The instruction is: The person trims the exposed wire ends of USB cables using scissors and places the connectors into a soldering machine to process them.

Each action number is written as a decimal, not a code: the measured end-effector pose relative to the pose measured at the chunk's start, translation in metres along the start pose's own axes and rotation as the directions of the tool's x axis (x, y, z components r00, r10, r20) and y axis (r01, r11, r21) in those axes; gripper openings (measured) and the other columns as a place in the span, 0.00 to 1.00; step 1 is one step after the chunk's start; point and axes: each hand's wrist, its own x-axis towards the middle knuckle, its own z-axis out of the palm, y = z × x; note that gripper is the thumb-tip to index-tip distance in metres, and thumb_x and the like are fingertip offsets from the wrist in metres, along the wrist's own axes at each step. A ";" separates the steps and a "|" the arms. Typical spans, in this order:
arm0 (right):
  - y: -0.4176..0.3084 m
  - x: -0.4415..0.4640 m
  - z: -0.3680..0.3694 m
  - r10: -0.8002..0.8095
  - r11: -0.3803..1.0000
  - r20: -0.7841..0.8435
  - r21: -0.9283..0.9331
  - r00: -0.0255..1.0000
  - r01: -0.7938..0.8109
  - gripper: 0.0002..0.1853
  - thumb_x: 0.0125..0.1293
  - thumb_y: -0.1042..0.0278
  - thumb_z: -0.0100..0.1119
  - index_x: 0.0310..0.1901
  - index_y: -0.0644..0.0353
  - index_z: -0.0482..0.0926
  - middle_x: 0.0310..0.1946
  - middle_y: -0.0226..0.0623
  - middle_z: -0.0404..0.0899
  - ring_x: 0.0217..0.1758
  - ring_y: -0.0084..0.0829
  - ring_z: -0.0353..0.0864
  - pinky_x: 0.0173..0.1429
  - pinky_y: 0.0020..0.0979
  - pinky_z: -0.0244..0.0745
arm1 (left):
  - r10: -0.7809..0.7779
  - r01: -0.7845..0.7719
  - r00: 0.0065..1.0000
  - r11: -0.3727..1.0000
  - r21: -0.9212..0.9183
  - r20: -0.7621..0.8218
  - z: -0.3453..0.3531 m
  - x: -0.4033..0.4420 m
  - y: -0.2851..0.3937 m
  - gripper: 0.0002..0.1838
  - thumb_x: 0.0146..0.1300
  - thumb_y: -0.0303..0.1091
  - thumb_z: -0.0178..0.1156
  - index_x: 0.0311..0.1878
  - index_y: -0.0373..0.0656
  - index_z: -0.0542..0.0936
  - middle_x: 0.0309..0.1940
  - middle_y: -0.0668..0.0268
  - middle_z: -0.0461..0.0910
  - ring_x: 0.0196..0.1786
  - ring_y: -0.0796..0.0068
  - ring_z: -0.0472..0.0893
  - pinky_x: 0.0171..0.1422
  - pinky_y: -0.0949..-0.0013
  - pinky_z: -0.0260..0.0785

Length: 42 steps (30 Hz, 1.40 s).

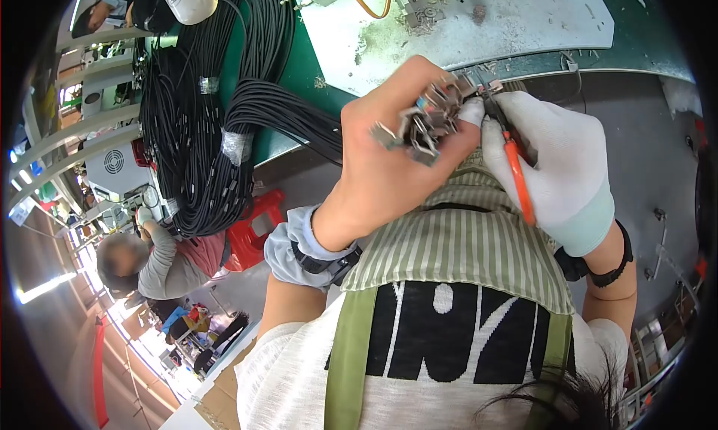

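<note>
My left hand (pixel 396 157), bare apart from a white covering on a fingertip, is closed around a cluster of small metal connector shells (pixel 426 123). In my right hand (pixel 572 149), which wears a white glove, is a pair of orange-handled pliers (pixel 517 177). Their dark jaws are up against a small metal piece (pixel 490 87) just beyond the left thumb, at the bench's front edge. A thick bundle of black cables (pixel 280 116) runs in from the left and passes behind my left hand; whether the connector shells join these cables is hidden.
A white board (pixel 449 41) strewn with metal scraps lies on the green bench (pixel 546 62). Coiled black cables (pixel 202 131) hang over the bench's left side near a red stool (pixel 254 228). Another person (pixel 172 262) sits at the left, beside machines.
</note>
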 end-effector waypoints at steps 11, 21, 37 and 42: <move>0.008 0.005 0.017 0.065 0.924 0.260 0.349 0.963 -0.157 0.10 0.62 0.66 0.58 0.32 0.66 0.77 0.17 0.41 0.70 0.20 0.26 0.72 0.28 0.29 0.68 | -0.538 0.537 0.812 0.536 -0.651 0.226 -0.019 -0.006 -0.027 0.08 0.62 0.27 0.58 0.44 0.37 0.75 0.24 0.71 0.71 0.22 0.83 0.65 0.28 0.73 0.61; 0.037 0.068 0.022 0.254 0.829 0.203 0.458 0.946 -0.321 0.16 0.65 0.62 0.54 0.25 0.65 0.71 0.13 0.35 0.68 0.14 0.24 0.69 0.21 0.28 0.64 | -0.576 0.443 0.808 0.455 -0.772 0.124 -0.046 0.040 -0.072 0.06 0.60 0.25 0.59 0.40 0.37 0.75 0.26 0.69 0.74 0.25 0.78 0.71 0.32 0.70 0.69; 0.049 0.102 0.013 0.163 0.402 0.508 0.749 0.846 -0.527 0.15 0.61 0.63 0.63 0.27 0.69 0.77 0.16 0.38 0.77 0.14 0.26 0.77 0.17 0.25 0.69 | -0.434 0.454 0.891 0.835 -0.312 0.134 -0.054 0.071 -0.056 0.13 0.52 0.28 0.68 0.39 0.38 0.76 0.27 0.70 0.77 0.29 0.81 0.76 0.34 0.75 0.71; 0.038 0.103 0.007 0.258 0.412 0.567 0.668 0.782 -0.620 0.15 0.61 0.64 0.63 0.27 0.70 0.77 0.15 0.38 0.77 0.13 0.26 0.77 0.16 0.25 0.69 | -0.464 0.459 0.885 0.850 -0.259 0.045 -0.046 0.063 -0.045 0.15 0.49 0.28 0.70 0.38 0.37 0.76 0.28 0.71 0.76 0.30 0.83 0.75 0.33 0.77 0.70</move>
